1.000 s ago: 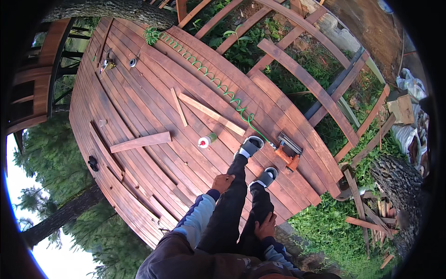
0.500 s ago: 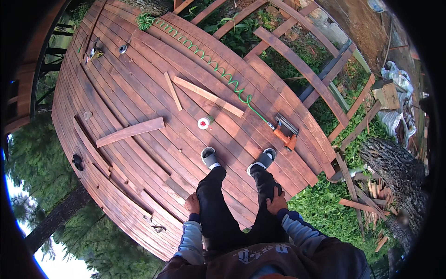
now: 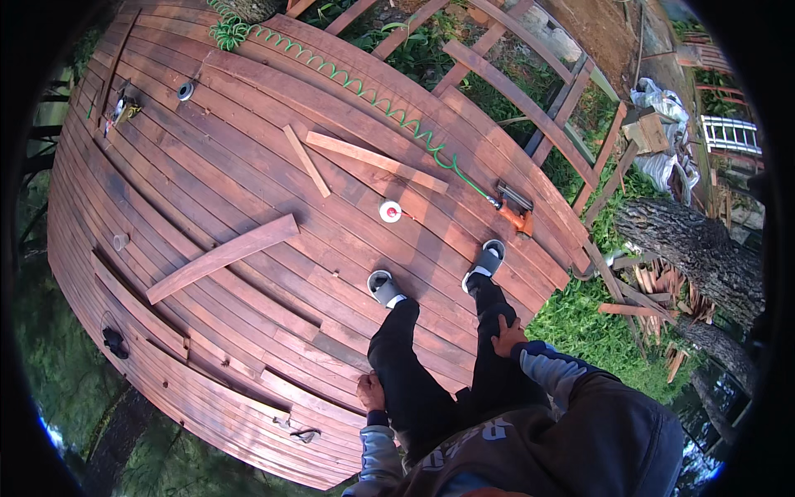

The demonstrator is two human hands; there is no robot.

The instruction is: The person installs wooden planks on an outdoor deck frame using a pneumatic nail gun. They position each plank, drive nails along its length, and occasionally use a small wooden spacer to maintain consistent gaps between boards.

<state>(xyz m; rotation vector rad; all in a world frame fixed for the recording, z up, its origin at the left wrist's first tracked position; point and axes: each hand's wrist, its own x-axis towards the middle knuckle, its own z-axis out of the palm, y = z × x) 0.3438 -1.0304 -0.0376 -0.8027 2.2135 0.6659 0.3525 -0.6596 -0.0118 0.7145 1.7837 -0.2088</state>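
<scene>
My left hand [image 3: 370, 391] rests against the outer side of my left leg, fingers loosely bent and holding nothing that I can see. On my right knee lies my right hand [image 3: 507, 337], thumb and fingers apart, touching only the black trousers. Both feet, in grey shoes, stand on reddish-brown deck boards [image 3: 348, 248]. Ahead of my right foot lies an orange and black nail gun [image 3: 517, 219], joined to a green coiled air hose [image 3: 381, 103]. A white bottle with a red tip [image 3: 390, 211], seen from above, stands ahead of my left foot.
Loose boards lie ahead, including a wide plank [image 3: 224, 258] and a narrow strip [image 3: 377, 161]. A power tool [image 3: 124, 109] and a round roll [image 3: 185, 91] sit far left. Open joist framing [image 3: 522, 99] borders the deck at far right, beside a tree trunk [image 3: 687, 248].
My view has shifted and turned, so the far-left deck items sit further left. My feet appear further right in view. Both hands stay on my legs.
</scene>
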